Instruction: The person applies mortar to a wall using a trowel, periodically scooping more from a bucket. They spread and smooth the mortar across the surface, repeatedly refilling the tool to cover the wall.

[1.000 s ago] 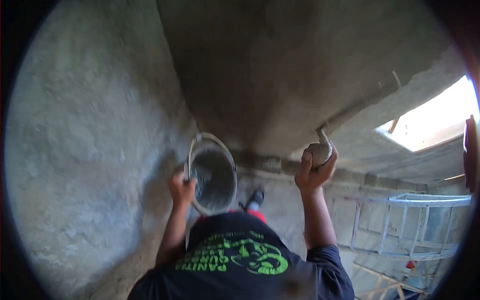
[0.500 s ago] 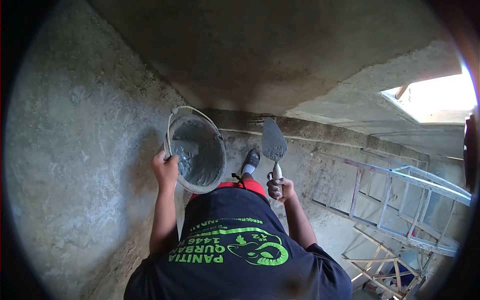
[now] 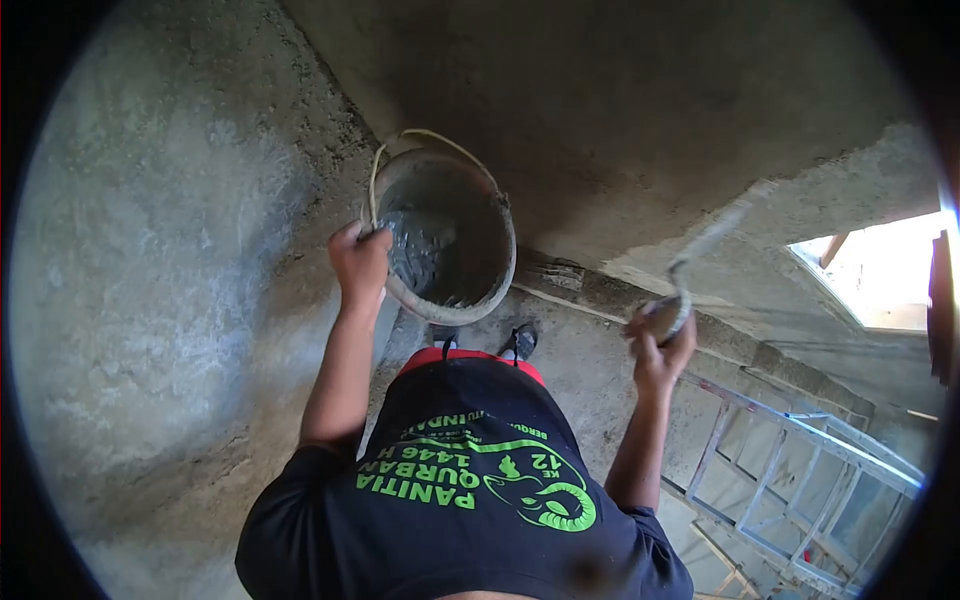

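Note:
My left hand [image 3: 360, 262] grips the rim of a round bucket [image 3: 490, 270] that holds wet grey mortar and has a pale wire handle. The bucket is raised in front of my chest, tilted toward me, close to the plastered wall. My right hand [image 3: 660, 338] is closed on the handle of a trowel [image 3: 705, 248]. The trowel blade is blurred and points up and right toward the wall surface. Below the hands I see my dark T-shirt with green print.
A rough grey plastered wall [image 3: 150, 250] fills the left, and a darker plastered face [image 3: 620, 110] rises ahead. A metal ladder [image 3: 790, 480] lies at the lower right. A bright opening [image 3: 880, 270] shows at the right. One shoe [image 3: 522, 342] stands on a ledge.
The bucket has risen and shifted right. The right hand moved right and up, and the trowel blade swung from upright before me out toward the wall.

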The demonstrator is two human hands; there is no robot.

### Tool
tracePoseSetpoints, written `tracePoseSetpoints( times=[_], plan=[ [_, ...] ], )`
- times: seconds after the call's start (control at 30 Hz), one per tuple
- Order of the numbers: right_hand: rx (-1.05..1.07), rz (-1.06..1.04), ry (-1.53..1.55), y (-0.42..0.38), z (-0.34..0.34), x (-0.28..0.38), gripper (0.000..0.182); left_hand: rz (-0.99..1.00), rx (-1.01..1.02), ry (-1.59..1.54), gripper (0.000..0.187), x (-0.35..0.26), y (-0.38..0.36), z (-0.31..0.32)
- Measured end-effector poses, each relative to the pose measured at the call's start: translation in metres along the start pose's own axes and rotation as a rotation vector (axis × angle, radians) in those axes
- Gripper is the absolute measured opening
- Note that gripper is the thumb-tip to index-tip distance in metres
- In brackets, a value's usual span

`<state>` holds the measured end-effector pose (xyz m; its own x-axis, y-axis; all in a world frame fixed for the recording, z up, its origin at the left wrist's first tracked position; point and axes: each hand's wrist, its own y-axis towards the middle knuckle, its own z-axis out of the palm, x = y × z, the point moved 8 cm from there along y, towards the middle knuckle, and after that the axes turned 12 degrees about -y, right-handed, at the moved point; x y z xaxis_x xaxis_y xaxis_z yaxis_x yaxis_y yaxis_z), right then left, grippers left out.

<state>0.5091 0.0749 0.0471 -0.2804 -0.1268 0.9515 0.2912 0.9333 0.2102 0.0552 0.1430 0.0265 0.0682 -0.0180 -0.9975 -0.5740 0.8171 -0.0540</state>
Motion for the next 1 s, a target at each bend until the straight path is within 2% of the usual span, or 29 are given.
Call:
tracePoseSetpoints(
  times=[0.03,0.1,0.13,0.2,0.3,0.37,0.43,0.5,0.57,0.6,0.63,0.7,0.77,0.8,0.83,0.9,0.97,1.0],
  plan=[
    [-0.113,-0.055,-0.238,0.003,-0.015,0.015,0.038,0.005,-0.005,0.008,0.017,0.000,0.004,0.002],
    [-0.227,-0.058,-0.194,0.002,-0.029,0.031,0.045,0.118,0.017,0.103,0.016,-0.009,0.006,0.014],
    [-0.222,-0.059,-0.193,0.001,-0.028,0.031,0.045,0.108,0.009,0.034,0.016,-0.013,0.003,0.022],
    [-0.327,-0.266,-0.123,-0.010,-0.029,0.045,0.055,0.101,-0.002,0.016,0.015,-0.018,-0.001,0.030],
    [-0.372,-0.285,-0.028,-0.021,-0.026,0.037,0.056,0.124,-0.038,0.020,0.015,-0.025,-0.001,0.036],
    [-0.312,-0.321,0.044,-0.015,-0.022,0.036,0.053,0.127,-0.091,0.039,0.015,-0.025,-0.006,0.034],
    [-0.336,-0.348,-0.020,-0.019,-0.004,0.016,0.048,-0.011,-0.103,-0.070,0.004,-0.020,-0.005,0.037],
    [-0.157,-0.410,-0.758,-0.038,0.042,-0.043,0.045,-0.039,-0.134,-0.107,0.004,-0.025,-0.008,0.048],
    [0.529,-0.089,-1.088,-0.052,0.074,-0.116,0.051,0.042,-0.173,-0.244,0.011,-0.025,-0.015,0.056],
    [0.423,-0.017,-1.011,-0.056,0.056,-0.129,0.048,0.068,-0.141,-0.098,0.013,-0.021,-0.019,0.062],
    [0.283,-0.161,-0.955,-0.048,0.042,-0.113,0.041,0.085,-0.126,-0.072,0.014,-0.016,-0.023,0.065],
    [-0.006,-0.228,-0.827,-0.030,-0.001,-0.072,0.032,0.115,-0.135,-0.009,0.015,-0.017,-0.029,0.064],
    [-0.093,-0.215,-0.494,-0.018,-0.037,-0.064,0.021,0.092,-0.158,-0.029,0.016,-0.016,-0.030,0.062],
    [-0.150,-0.203,-0.355,-0.012,-0.048,-0.057,0.022,0.073,-0.184,-0.060,0.016,-0.016,-0.031,0.060],
    [-0.103,-0.016,0.050,-0.007,-0.049,-0.059,0.028,0.070,-0.185,-0.053,0.016,-0.019,-0.033,0.059],
    [-0.128,-0.045,0.307,0.000,-0.045,-0.056,0.033,0.025,-0.238,-0.069,0.007,-0.023,-0.037,0.057],
    [-0.260,0.100,0.318,-0.024,-0.023,-0.109,0.034,-0.004,-0.218,-0.082,0.006,-0.022,-0.042,0.063],
    [-0.033,-0.069,-0.105,-0.038,0.005,-0.120,0.032,0.012,-0.225,-0.090,0.011,-0.022,-0.045,0.065]
  ],
)
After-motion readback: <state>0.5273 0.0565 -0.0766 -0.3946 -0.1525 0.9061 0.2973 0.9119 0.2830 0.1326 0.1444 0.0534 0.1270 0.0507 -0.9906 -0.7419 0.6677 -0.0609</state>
